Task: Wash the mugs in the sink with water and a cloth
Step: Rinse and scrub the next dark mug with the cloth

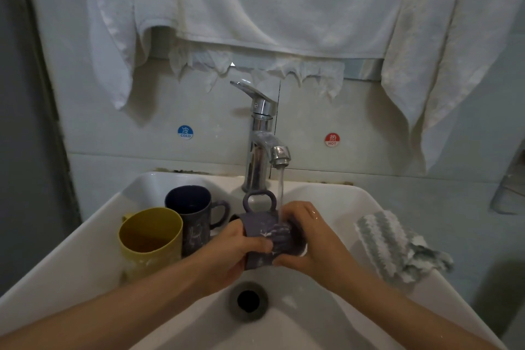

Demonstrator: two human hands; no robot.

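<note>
Sink (355, 202): yellow mug (150, 239) beside dark mug (196, 219).

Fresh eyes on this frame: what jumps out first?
Centre: both hands, left hand and right hand, hold a dark purple-grey ceramic mug on its side under the running chrome tap. Left of them, a yellow mug and a second dark mug stand upright in the white sink; a grey-and-white striped cloth lies on its right rim.
</note>
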